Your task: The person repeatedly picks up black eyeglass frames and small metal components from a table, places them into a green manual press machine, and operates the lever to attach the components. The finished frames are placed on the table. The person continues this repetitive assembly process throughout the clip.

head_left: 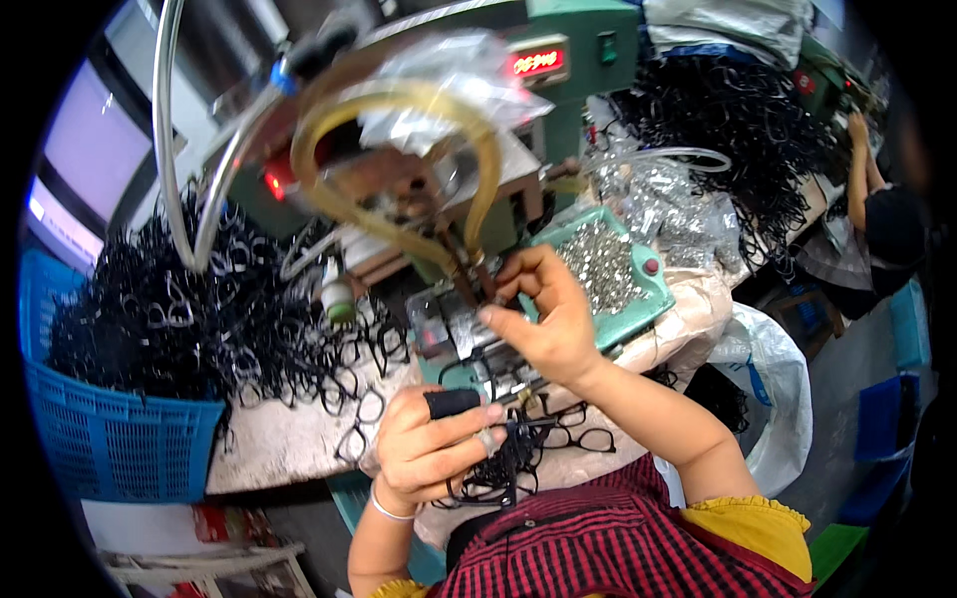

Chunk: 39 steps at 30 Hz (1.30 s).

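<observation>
A: Light?
B: Right hand and desk were well lit. Pale panes glowed at left; red display flared.
A: Sharpness?
B: Clear plastic glared, blurred. Straight edges bowed; corners went black.

The head view comes from the left of two fisheye cameras worn side by side on the head. It faces down and forward, past the striped garment to the surface, with the right hand and left hand close, around mid-frame; straight edges bend toward the dark rim.
</observation>
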### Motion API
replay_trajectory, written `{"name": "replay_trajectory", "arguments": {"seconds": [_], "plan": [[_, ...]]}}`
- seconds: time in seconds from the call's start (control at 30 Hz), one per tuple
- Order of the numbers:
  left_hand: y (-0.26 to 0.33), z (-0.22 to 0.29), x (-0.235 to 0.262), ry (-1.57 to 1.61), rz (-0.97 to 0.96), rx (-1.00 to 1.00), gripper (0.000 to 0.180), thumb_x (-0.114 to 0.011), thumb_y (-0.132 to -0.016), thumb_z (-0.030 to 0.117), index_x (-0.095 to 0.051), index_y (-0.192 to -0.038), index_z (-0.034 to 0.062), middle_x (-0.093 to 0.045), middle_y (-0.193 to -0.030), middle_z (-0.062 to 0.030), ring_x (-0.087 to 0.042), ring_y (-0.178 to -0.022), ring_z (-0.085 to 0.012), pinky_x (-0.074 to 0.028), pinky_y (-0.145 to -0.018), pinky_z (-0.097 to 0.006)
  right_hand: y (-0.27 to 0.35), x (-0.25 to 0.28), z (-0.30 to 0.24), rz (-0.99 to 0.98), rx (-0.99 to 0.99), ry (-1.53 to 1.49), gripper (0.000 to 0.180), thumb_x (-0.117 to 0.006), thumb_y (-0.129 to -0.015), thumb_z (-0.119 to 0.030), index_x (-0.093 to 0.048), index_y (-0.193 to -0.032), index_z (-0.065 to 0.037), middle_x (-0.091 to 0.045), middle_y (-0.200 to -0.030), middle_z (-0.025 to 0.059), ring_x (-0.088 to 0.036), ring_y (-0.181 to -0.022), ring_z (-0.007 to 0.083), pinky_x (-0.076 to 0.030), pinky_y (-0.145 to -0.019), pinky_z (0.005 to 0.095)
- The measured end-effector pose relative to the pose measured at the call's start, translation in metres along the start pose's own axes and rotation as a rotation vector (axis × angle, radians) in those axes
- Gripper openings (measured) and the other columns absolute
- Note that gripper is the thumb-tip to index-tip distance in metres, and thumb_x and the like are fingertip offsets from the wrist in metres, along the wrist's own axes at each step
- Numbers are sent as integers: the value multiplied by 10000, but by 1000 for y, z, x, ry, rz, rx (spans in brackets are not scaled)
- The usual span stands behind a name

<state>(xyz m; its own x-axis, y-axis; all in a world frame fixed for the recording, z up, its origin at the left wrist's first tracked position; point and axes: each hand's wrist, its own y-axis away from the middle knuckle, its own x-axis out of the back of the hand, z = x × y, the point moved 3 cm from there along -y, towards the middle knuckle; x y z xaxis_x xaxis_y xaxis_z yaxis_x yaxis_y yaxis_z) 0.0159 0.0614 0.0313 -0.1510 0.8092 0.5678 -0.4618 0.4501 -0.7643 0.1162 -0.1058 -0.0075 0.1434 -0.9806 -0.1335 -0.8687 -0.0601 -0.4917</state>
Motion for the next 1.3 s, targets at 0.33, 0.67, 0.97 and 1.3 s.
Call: {"name": "replay_trajectory", "arguments": {"seconds": [0.33, 0.67, 0.97, 1.3], "plan": [[4, 3, -10, 92, 111, 56, 127, -675, -800, 84, -726, -906, 130, -761, -996, -45, -705, -842, -250, -531, -757, -390, 9, -4, -18, -28, 154, 65, 416, -697, -794, -30, -505, -1161, 3, -610, -684, 14, -578, -635, 130, -461, -652, 258], [-19, -9, -28, -174, -108, -31, 117, -761, -758, 150, -744, -873, 142, -752, -1032, -28, -511, -598, -180, -532, -867, -470, -6, 133, 39, 394, -73, 498, 128, -649, -887, -38, -698, -1000, -6, -721, -923, 66, -662, -867, 136, -509, -809, 273], [-22, -12, -24, -124, -139, 11, 195, -768, -741, 141, -766, -935, 117, -746, -1027, -39, -519, -601, -192, -532, -840, -436, -3, 126, 40, 243, -180, 560, 128, -659, -885, -47, -699, -1001, -11, -717, -862, 81, -663, -788, 136, -508, -747, 269], [39, -18, -30, -144, 39, 631, 373, -827, -766, 200, -655, -1032, 2, -651, -1047, -131, -601, -1006, -274, -456, -937, -378, 16, 127, 50, 239, -190, 386, 101, -694, -855, -42, -686, -948, -3, -702, -869, 28, -644, -804, 99, -503, -763, 248]]}}
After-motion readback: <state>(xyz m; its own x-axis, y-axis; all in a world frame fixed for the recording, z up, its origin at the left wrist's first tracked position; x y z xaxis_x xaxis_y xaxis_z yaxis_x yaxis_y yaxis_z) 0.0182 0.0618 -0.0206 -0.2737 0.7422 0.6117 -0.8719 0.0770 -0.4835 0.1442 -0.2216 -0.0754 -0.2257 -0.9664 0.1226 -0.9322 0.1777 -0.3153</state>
